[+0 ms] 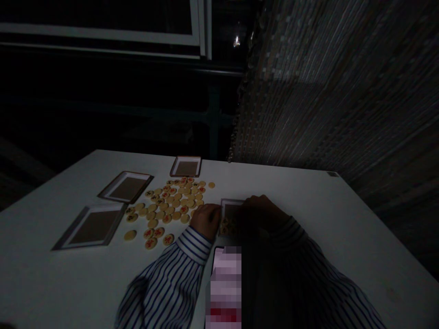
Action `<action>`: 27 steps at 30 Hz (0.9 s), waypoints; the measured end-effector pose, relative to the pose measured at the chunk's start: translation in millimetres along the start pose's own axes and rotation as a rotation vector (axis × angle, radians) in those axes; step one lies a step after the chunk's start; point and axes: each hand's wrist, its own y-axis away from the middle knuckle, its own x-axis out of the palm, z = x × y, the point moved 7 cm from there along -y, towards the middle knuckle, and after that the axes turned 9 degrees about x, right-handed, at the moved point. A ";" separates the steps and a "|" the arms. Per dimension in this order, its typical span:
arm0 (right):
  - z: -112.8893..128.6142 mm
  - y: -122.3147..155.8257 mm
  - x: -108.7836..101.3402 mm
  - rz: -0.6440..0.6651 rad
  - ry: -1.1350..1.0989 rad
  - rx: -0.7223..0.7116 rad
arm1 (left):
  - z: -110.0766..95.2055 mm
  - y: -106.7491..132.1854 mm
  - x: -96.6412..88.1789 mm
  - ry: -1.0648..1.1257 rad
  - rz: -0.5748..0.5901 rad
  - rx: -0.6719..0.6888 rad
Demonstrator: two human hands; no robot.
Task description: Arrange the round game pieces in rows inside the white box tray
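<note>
My left hand [206,220] rests at the left edge of a small shallow tray [222,202], its fingers curled; what they hold, if anything, is hidden. Over the tray's right side is my right hand [262,210], bent downward and deep in shadow, so its fingers do not show. Inside the tray, several round xiangqi pieces [225,230] lie at the near end. Left of my left hand spreads a loose heap of wooden xiangqi pieces [176,203], some with red or black characters facing up, others blank side up.
Three shallow trays stand beyond the heap: one at the back [185,176], one at the left [125,201] and one nearer [92,244]. A phone [224,288], its screen blurred, lies before me on the white table [85,283]. A bead curtain [308,91] hangs behind at right.
</note>
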 end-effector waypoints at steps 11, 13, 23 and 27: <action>-0.5 1.7 -1.5 -0.032 -0.005 -0.025 | -0.2 -0.2 -0.5 0.001 0.016 -0.017; -0.3 1.2 -0.8 -0.021 -0.012 -0.032 | 0.1 0.2 0.2 0.001 0.016 -0.009; -0.5 -3.1 11.5 0.027 0.018 -0.042 | 0.8 0.6 0.3 -0.024 -0.008 0.002; -0.6 -2.6 12.3 0.022 0.028 -0.056 | 0.6 0.8 0.8 -0.023 -0.015 0.012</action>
